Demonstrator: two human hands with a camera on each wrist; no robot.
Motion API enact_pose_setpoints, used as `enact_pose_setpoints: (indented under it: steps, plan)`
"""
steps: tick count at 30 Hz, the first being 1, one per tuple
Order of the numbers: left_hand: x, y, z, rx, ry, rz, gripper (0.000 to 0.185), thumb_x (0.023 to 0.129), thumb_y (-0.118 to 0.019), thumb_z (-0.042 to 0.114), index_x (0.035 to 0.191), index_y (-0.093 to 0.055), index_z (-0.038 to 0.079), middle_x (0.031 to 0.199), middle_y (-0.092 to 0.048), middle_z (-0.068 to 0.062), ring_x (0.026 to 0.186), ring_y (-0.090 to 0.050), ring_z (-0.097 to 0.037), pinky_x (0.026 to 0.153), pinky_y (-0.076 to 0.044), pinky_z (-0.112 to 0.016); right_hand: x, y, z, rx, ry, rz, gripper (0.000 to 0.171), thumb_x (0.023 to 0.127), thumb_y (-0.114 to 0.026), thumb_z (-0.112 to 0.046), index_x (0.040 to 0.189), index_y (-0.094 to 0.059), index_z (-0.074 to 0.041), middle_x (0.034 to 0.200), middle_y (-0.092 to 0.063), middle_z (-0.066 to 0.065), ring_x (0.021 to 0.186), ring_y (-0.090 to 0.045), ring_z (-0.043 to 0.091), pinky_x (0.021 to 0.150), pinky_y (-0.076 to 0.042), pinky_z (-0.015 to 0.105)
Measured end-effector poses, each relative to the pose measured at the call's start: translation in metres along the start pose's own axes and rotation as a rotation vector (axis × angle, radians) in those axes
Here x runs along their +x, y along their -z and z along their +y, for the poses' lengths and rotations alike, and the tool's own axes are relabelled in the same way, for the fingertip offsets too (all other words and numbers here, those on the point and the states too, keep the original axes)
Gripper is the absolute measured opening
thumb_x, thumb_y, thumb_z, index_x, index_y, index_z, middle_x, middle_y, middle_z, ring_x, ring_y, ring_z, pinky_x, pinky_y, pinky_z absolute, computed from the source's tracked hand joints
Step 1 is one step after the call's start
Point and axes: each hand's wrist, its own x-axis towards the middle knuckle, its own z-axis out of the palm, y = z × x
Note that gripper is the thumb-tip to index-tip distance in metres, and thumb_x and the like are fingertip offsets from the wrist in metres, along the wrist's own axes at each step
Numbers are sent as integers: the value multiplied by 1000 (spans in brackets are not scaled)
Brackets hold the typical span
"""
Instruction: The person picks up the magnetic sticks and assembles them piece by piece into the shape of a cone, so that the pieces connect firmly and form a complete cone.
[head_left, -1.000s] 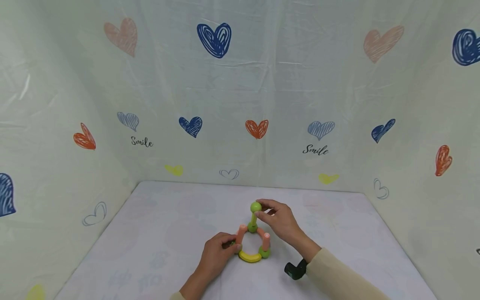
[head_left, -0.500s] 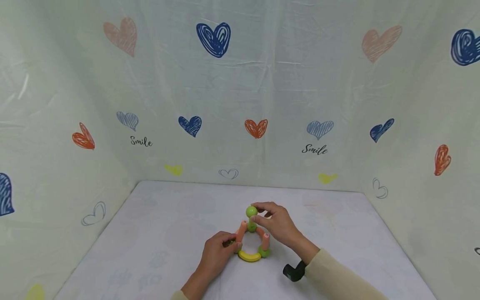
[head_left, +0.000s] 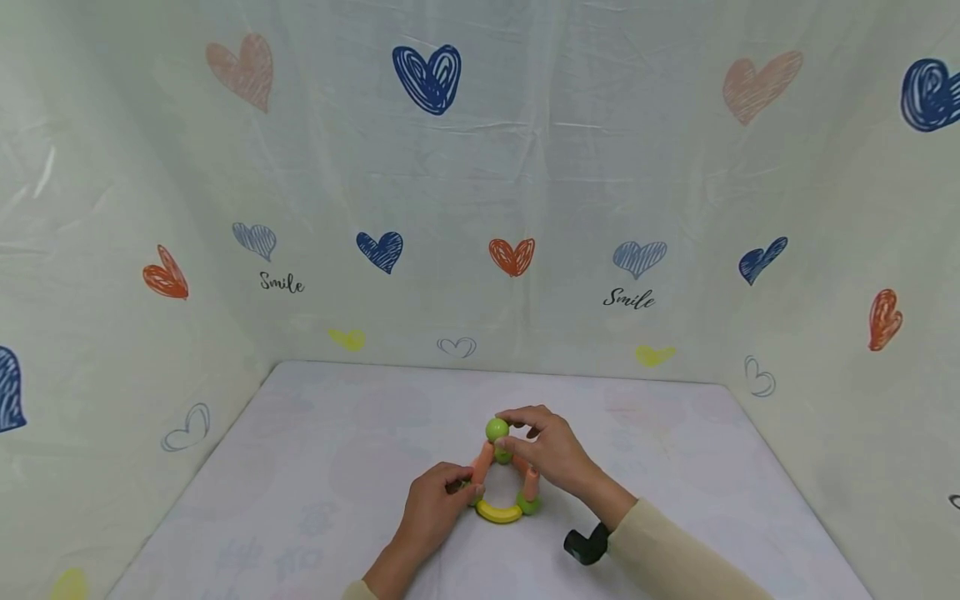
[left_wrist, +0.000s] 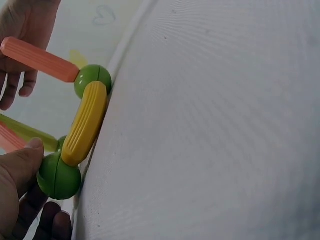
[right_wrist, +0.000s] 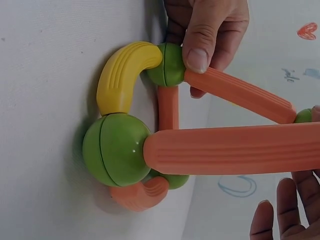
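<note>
The toy frame (head_left: pixel 501 483) of sticks and balls is sitting on the counter (head_left: pixel 337 467) a little below the middle of our head view, and we are working it with both hands. Our left hand (head_left: pixel 435 508) is coming in from 7 o'clock and is pinching the base green ball (left_wrist: pixel 59 176) at the frame's left corner, thumb on top; in the right wrist view that thumb is pressing the same ball where the curved yellow piece (right_wrist: pixel 124 75) and an orange stick (right_wrist: pixel 239 95) are joining it. Our right hand (head_left: pixel 551 454) is reaching in from 4 o'clock, and its grip is closing on the top green ball (head_left: pixel 497 429), fingertips on its right side, holding it at the 12 o'clock peak just above where the two slanted orange sticks are meeting. The yellow piece is lying flat on the counter at 6 o'clock of the frame, joining the pinched ball to a second base green ball (right_wrist: pixel 116 149) at the right corner. Another curved orange piece (right_wrist: pixel 140 194) is lying behind that ball. We are wearing a cream sleeve (head_left: pixel 675 554) on the right arm, with a black wrist mount (head_left: pixel 585 543) beside it.
</note>
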Motion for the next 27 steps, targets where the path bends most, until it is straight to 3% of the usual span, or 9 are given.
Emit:
enact_pose_setpoints:
  steps: [19, 27]
  plan:
    - [0, 2, 3, -6, -11, 10, 28, 88, -87, 26, 111, -82, 11, 102, -72, 5, 87, -60, -7, 74, -54, -22, 1, -3, 0, -7, -14, 17, 30, 90, -86, -27, 119, -78, -26, 110, -72, -13, 106, -60, 12, 90, -52, 32]
    - [-1, 2, 4, -24, 18, -4, 29, 87, -88, 26, 112, -82, 12, 102, -72, 6, 87, -60, -8, 73, -53, -21, 0, -3, 1, 33, -19, -2, 33, 91, -84, -27, 123, -77, -23, 116, -73, -9, 110, -62, 24, 89, -52, 30]
